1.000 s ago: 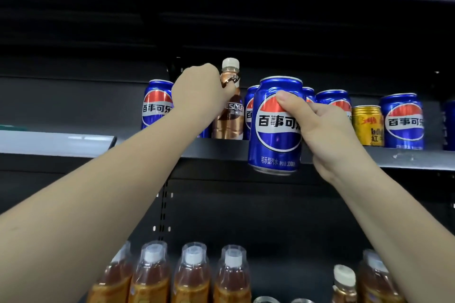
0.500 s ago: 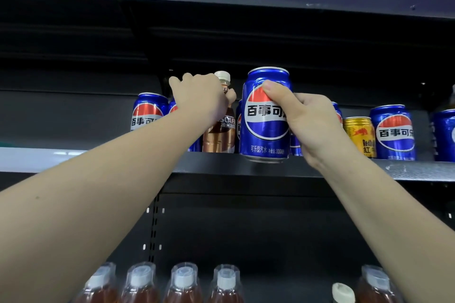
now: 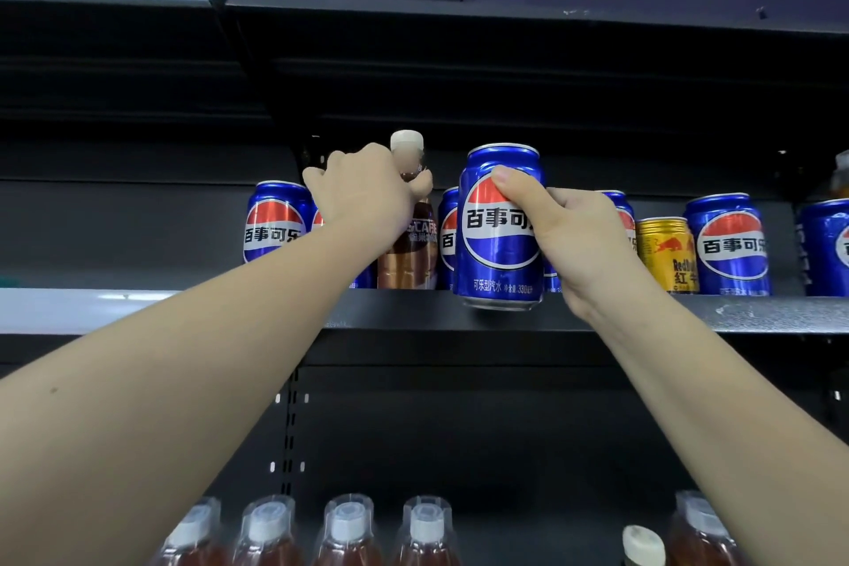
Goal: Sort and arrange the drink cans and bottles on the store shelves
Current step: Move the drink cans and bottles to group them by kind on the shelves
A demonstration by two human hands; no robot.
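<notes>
While the right hand (image 3: 583,244) holds the blue Pepsi can (image 3: 500,230) standing up at the front edge of the shelf (image 3: 758,313), the left hand (image 3: 363,193) grips the coffee bottle (image 3: 409,244) standing just left of it.

Coffee bottle (image 3: 406,244) neck hidden behind my left hand (image 3: 363,193), rightmost blue can (image 3: 827,246) cut by frame edge, lower bottles (image 3: 344,533) cropped at bottom.
</notes>
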